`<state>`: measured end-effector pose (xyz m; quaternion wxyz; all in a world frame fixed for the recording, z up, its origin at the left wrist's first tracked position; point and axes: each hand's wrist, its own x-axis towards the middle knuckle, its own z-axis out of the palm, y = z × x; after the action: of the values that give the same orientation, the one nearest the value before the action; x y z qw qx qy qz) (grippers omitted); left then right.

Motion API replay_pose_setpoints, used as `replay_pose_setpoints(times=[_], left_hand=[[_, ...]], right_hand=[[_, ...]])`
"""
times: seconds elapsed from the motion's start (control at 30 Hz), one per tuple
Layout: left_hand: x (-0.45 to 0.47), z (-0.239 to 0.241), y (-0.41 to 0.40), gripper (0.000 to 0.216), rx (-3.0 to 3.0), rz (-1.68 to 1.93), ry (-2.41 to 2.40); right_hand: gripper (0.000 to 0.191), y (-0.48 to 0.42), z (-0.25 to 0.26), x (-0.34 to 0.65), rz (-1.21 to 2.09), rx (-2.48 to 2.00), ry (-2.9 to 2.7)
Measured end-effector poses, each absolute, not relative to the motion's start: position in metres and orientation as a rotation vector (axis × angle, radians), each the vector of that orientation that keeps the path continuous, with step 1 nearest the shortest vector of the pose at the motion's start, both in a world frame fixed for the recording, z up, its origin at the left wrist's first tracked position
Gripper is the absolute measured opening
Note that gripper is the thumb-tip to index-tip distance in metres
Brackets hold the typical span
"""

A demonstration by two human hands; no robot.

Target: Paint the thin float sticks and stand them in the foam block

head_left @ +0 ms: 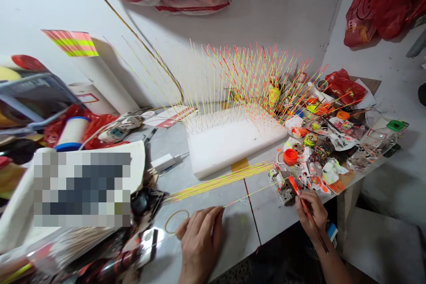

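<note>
- Orange-headed brush (297,188) in the right hand (316,211), fingers closed narrowly around the handle.
- Thin yellow rod (249,195) over the table (236,226), one end in the pinched fingertips of the left hand (201,235); far end close to the brush, contact impossible to tell.
- Seemingly done: many standing rods (266,80) with red or orange marks, upright or leaning in the white block (229,146).
- Seemingly left: the rod in hand, perhaps also the bundle of rods (219,181) lying flat before the block; too fine to count.
</note>
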<state>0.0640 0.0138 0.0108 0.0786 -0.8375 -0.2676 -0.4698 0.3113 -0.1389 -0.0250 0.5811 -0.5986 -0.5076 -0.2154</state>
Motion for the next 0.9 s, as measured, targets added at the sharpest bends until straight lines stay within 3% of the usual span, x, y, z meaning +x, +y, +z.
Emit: replay_pose_setpoints(times=[0.9], left_hand=[[0.0583, 0.0031, 0.0152, 0.012, -2.541, -1.34, -0.844]], right_hand=[[0.01, -0.1351, -0.0262, 0.3078, -0.528, -1.425, -1.156]])
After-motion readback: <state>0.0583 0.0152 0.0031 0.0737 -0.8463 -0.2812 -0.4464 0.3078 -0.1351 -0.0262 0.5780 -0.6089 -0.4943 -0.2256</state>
